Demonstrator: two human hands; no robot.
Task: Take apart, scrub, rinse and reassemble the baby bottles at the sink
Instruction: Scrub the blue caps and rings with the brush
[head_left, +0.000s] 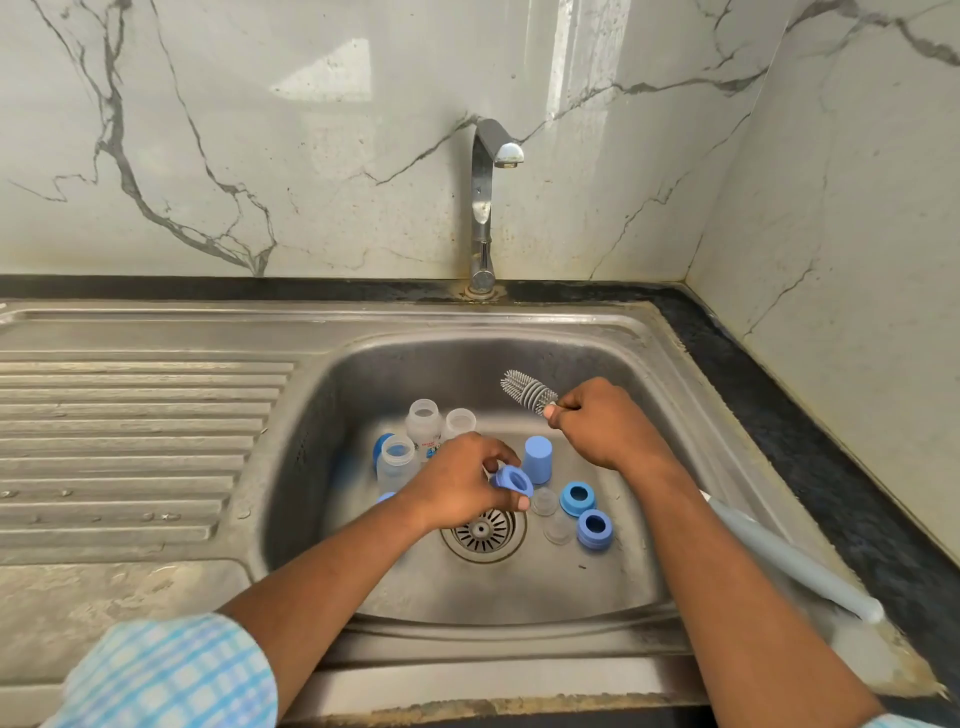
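Observation:
Over the steel sink basin (519, 587), my left hand (462, 483) pinches a blue screw ring (514, 480) above the drain. My right hand (597, 426) grips the handle of a grey silicone bottle brush (527, 389), bristles pointing up and left. Three clear bottle bodies (423, 421) stand open-topped at the basin's back left. A blue cap (537, 460) stands upside down between my hands. Two more blue rings (576, 499) and two clear teats (544, 501) lie right of the drain.
The faucet (491, 156) rises behind the basin, with no water running. A ribbed drainboard (130, 441) lies to the left. A long grey handle (795, 561) rests on the sink's right rim beside the black counter. Marble walls close the back and right.

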